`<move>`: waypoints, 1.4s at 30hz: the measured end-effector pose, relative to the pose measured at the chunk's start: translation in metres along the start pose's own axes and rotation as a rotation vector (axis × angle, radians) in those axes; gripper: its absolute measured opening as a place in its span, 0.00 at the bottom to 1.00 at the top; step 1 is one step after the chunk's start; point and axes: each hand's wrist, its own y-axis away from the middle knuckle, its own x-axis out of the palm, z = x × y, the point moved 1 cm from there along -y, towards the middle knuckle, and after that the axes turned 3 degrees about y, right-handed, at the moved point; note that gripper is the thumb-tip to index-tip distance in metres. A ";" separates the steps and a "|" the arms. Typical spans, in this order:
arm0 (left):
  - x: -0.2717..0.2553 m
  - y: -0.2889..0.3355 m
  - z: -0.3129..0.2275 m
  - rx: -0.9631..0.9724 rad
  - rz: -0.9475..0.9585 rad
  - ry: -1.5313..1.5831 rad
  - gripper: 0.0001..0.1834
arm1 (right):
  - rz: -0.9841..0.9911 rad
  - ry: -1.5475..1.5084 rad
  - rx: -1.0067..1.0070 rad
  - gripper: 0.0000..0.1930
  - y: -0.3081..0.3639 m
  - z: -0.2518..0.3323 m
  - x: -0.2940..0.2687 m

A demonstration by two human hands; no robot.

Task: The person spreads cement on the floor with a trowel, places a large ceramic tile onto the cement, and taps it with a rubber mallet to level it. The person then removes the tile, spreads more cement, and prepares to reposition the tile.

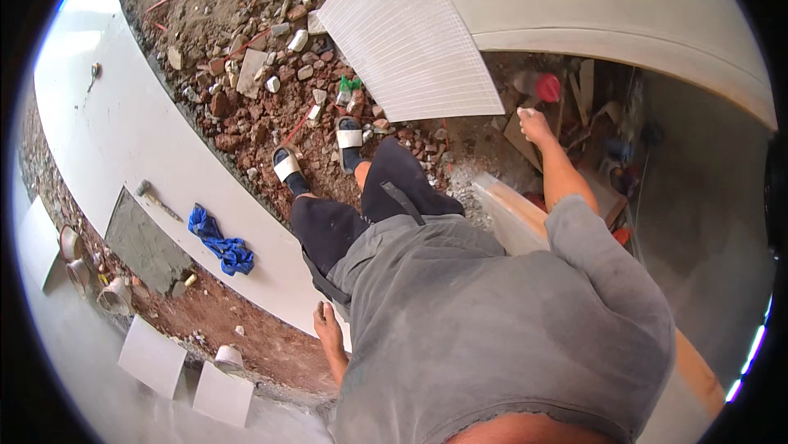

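At my left side, next to the edge of the pale tiled strip (271, 267), my left hand (328, 331) hangs with its fingers loosely apart and nothing seen in it. My right hand (535, 125) reaches out to the right with curled fingers; whatever may be inside them is hidden. Just beyond it is a red and clear plastic item (548, 87), its kind unclear. A large tile (410, 38) stands tilted in front of my feet, showing fine ribbed lines; its lower corner is close to my right hand, with a small gap visible.
Broken bricks and stones (246, 75) cover the soil around my sandals (349, 139). On the tiled strip lie a mallet (160, 201) and a blue cloth (220, 240), beside grey mortar (146, 239). Buckets (116, 296) and loose tiles (153, 356) stand left. Large pale panels (607, 1) rise at far right.
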 end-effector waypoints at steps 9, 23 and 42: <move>0.013 -0.009 0.006 0.013 -0.079 0.118 0.32 | 0.050 -0.020 0.108 0.23 0.022 0.053 -0.007; 0.049 0.027 0.007 -0.107 -0.129 0.189 0.28 | 0.011 0.254 -0.094 0.26 -0.044 0.099 0.007; 0.078 0.066 0.066 -0.277 -0.176 0.193 0.27 | -0.074 0.426 -0.074 0.25 -0.093 0.138 0.053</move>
